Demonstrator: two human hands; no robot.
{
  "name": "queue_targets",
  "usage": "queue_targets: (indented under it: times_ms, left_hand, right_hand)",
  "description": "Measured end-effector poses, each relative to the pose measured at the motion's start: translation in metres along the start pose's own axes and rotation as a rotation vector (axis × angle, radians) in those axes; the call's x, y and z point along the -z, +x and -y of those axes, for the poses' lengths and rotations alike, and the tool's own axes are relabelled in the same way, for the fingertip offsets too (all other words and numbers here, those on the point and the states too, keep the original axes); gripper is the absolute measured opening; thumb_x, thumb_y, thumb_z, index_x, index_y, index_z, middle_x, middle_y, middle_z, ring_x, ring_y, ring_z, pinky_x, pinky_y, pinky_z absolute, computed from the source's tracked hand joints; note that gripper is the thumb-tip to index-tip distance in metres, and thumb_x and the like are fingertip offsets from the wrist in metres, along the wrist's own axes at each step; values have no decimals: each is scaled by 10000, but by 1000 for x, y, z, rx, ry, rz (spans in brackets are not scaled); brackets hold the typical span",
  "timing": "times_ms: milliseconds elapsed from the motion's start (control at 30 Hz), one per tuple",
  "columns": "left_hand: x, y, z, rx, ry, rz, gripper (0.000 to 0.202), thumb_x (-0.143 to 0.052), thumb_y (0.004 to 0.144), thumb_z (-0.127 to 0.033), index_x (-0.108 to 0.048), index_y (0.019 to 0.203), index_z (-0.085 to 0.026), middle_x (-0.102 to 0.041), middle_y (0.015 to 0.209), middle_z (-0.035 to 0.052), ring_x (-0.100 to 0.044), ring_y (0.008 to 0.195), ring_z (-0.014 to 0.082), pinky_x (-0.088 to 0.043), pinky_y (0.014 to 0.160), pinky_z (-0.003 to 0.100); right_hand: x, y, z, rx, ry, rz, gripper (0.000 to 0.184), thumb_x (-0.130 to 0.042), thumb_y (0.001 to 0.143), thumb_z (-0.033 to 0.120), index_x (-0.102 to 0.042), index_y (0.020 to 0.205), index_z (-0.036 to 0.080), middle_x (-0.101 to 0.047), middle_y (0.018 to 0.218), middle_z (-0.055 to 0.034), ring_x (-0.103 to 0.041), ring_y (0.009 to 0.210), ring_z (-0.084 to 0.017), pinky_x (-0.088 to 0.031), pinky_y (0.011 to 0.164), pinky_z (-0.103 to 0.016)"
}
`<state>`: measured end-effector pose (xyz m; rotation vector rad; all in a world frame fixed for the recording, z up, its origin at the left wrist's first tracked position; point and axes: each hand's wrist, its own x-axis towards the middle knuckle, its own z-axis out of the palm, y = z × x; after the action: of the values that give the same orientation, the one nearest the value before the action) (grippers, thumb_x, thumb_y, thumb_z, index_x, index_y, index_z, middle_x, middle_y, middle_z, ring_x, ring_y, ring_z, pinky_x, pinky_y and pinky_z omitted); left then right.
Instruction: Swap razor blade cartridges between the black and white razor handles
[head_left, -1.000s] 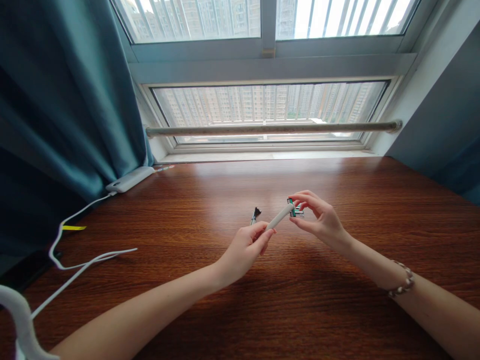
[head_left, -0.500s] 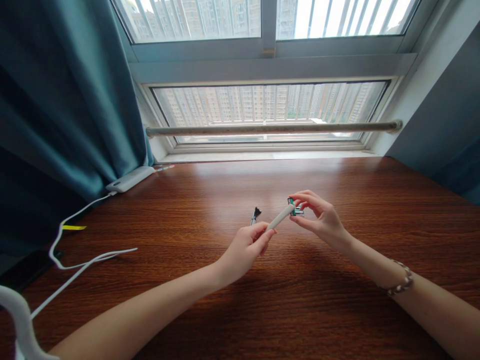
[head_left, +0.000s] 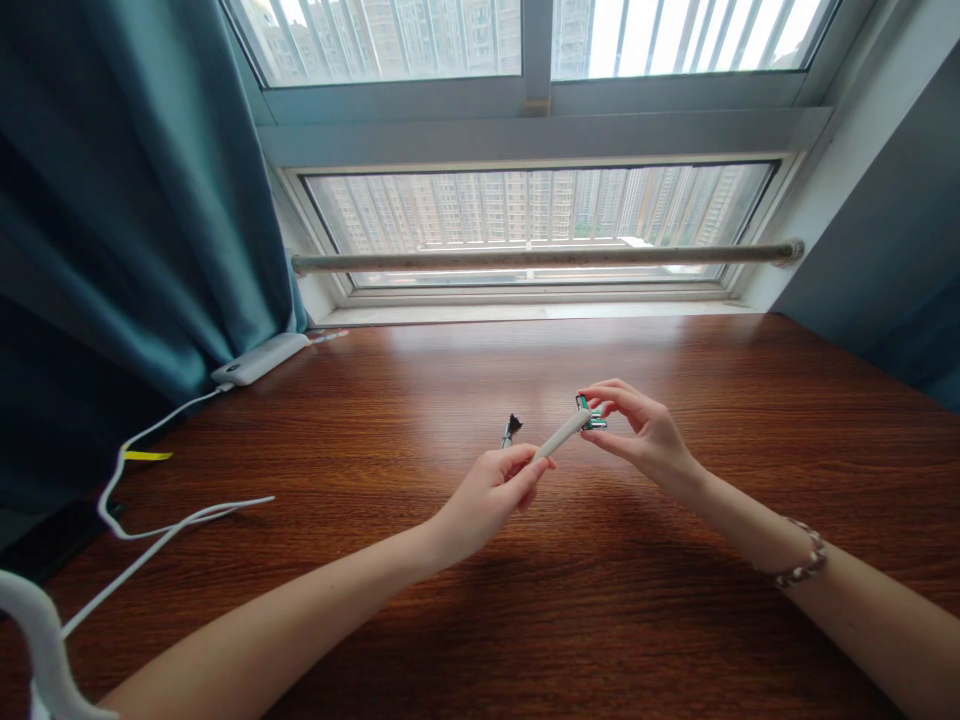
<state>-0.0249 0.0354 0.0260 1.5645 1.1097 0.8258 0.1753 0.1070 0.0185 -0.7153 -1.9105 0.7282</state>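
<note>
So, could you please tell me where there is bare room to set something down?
Free tabletop lies between the right hand and the wall, and between the white cable and left hand. It is crowded around the white handle, green-and-silver piece and dark-tipped item.

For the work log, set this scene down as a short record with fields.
Left hand: gripping a white handle
Right hand: holding a green piece
Contact: handle's far end overlaps the green piece in view; cannot tell whether joined
Beyond left hand: black-tipped item; cannot tell whether held
Table: brown, wood-grained
Table's left side: white cable, yellow strip
Back: window
</note>
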Motion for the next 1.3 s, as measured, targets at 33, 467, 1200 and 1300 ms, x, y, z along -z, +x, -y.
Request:
queue_targets:
  times_ms: [33, 467, 1200, 1300]
  left_hand:
    - [1, 0, 0, 4, 2, -2, 317, -412, 825, -401, -562, 865, -125, -386, 523, -45, -357, 496, 78, -290, 476, 216]
    - [1, 0, 0, 28, -77, 25, 316, -429, 815, -400, -565, 884, -123, -353, 514, -53, -321, 472, 64, -242, 435, 201]
    - [3, 0, 1, 49, -86, 53, 293, -433, 815, -382, -563, 864, -124, -350, 490, -59, -302, 454, 60, -233, 432, 202]
    - [3, 0, 0, 48, -80, 27, 300, -445, 807, -390, -565, 846, -118, -349, 488, -58, -304, 456, 61, -232, 428, 201]
  right_hand:
    - [1, 0, -1, 0, 0, -5, 349, -666, 686, 290, -587, 1018, 215, -570, 936, -56, -537, 817, -179, -439, 697, -330]
    - [2, -2, -7, -133, 62, 27, 377, -701, 640, 329, -609, 980, 195, -640, 964, -61, -574, 898, -218, -447, 819, -393]
    - [4, 0, -19, -167, 126, -81, 353, -739, 584, 324, -609, 880, 182, -655, 855, -53, -592, 826, -224, -455, 767, -398]
    - [4, 0, -18, -164, 123, -92, 359, -737, 592, 317, -603, 897, 184, -648, 872, -53, -586, 833, -220, -455, 762, -388]
